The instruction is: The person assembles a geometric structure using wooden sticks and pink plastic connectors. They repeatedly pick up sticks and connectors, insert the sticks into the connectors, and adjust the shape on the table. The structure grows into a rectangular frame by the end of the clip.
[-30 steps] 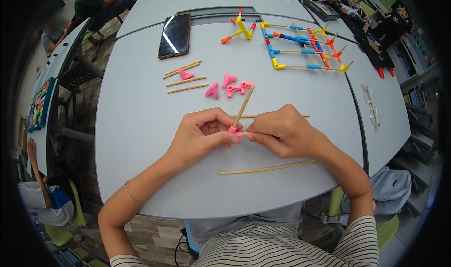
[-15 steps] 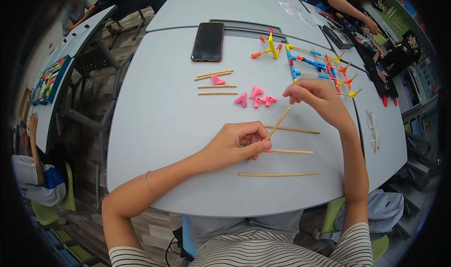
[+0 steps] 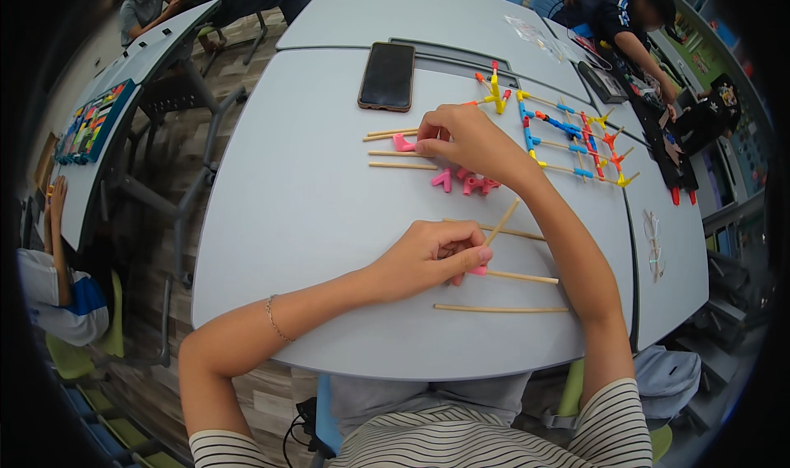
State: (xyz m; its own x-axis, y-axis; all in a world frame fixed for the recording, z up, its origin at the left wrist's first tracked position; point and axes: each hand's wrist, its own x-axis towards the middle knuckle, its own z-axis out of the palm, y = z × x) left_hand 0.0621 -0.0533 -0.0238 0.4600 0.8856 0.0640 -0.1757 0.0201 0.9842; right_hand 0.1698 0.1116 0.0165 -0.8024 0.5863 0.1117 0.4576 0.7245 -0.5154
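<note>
Left hand [image 3: 432, 252] pinches a pink connector [image 3: 477, 270], over the table surface [image 3: 280, 221] toward its near edge; one stick [image 3: 502, 222] tilts up from the grip, another stick [image 3: 525, 278] points at the right edge. Right hand [image 3: 473, 135] over the loose sticks [image 3: 401, 166], nearer the far edge; cannot tell whether it grasps one. Advice: steady the connector itself, lift a stick by its end, clear of the loose pink piece [image 3: 402, 144]. Phone [image 3: 388, 75] at far edge, coloured frame [image 3: 578, 148] at right edge; more room toward the left edge
</note>
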